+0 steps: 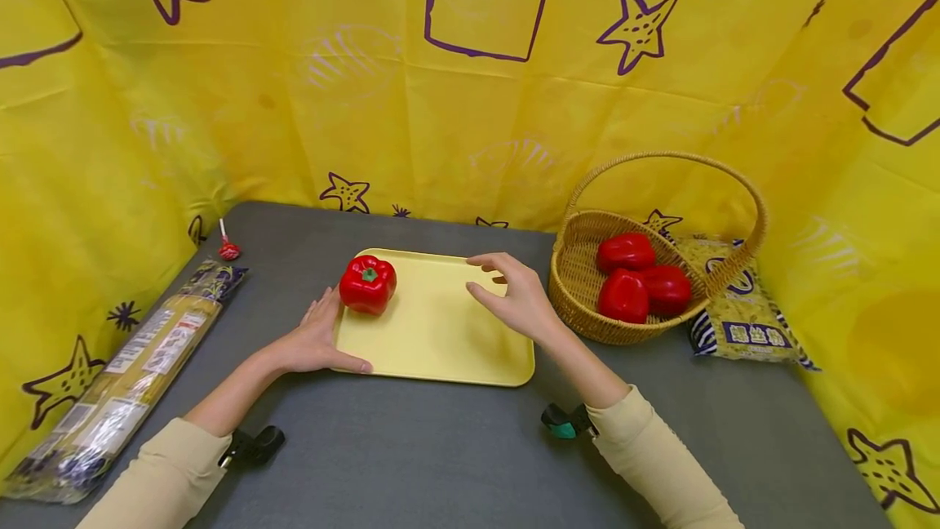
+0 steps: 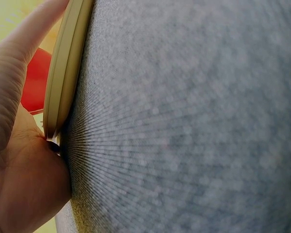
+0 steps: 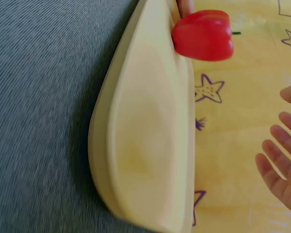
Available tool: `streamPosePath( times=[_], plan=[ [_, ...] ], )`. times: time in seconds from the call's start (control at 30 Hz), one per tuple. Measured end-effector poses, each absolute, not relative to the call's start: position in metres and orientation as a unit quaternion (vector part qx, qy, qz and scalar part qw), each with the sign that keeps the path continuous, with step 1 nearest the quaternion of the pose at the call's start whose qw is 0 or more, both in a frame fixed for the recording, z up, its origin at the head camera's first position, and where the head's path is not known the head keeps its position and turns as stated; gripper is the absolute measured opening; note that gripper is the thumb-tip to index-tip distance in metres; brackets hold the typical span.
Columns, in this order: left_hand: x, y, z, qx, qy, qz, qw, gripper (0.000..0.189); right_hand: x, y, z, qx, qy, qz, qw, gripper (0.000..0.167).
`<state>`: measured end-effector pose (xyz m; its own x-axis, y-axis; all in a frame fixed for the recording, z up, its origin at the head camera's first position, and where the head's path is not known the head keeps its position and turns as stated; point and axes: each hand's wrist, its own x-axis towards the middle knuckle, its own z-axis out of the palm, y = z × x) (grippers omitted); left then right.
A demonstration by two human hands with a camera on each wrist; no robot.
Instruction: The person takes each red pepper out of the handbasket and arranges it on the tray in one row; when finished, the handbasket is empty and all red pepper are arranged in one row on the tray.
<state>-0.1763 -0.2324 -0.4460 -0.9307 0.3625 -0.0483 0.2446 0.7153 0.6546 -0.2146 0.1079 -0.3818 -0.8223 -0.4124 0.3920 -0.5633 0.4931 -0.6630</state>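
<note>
A red bell pepper point(image 1: 368, 285) with a green stem stands at the left end of a pale yellow tray point(image 1: 448, 325). My left hand point(image 1: 317, 341) rests against the tray's left edge, thumb along the front rim and fingers stretched up the side. The left wrist view shows the thumb point(image 2: 14, 53) lying along the tray's rim point(image 2: 63, 73). Over the right part of the tray hovers my right hand point(image 1: 517, 296), fingers loosely bent and apart, holding nothing. The right wrist view has those fingers point(image 3: 276, 155) spread beside the tray, away from the pepper point(image 3: 203, 35).
At the right stands a wicker basket point(image 1: 580, 317) with a tall handle and several red peppers inside. A yellow food packet point(image 1: 756, 333) lies behind it. Along the left edge are a long noodle packet point(image 1: 132, 374) and a red lollipop point(image 1: 229, 250). Yellow cloth surrounds the grey table point(image 1: 411, 455).
</note>
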Motion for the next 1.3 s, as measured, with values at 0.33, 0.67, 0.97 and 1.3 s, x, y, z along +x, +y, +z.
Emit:
streamPosePath(
  times=[0.33,0.67,0.97,1.3],
  plan=[
    [-0.174,-0.235,-0.445,0.155,0.923,0.34,0.093,0.134,-0.209,0.146,-0.375,0.263,-0.865,0.403,0.141,0.018],
    [-0.173,-0.236,-0.445,0.157,0.922,0.342,0.091,0.134,-0.205,0.194,-0.366,0.214,-0.882,0.364,0.209,0.01],
    [-0.174,-0.234,-0.444,0.16,0.923,0.339,0.086,0.134,-0.197,0.236,-0.361,0.168,-0.915,0.305,0.204,0.01],
    [-0.175,-0.232,-0.444,0.166,0.919,0.346,0.089,0.133,-0.188,0.27,-0.367,0.12,-0.932,0.28,0.196,0.006]
  ],
)
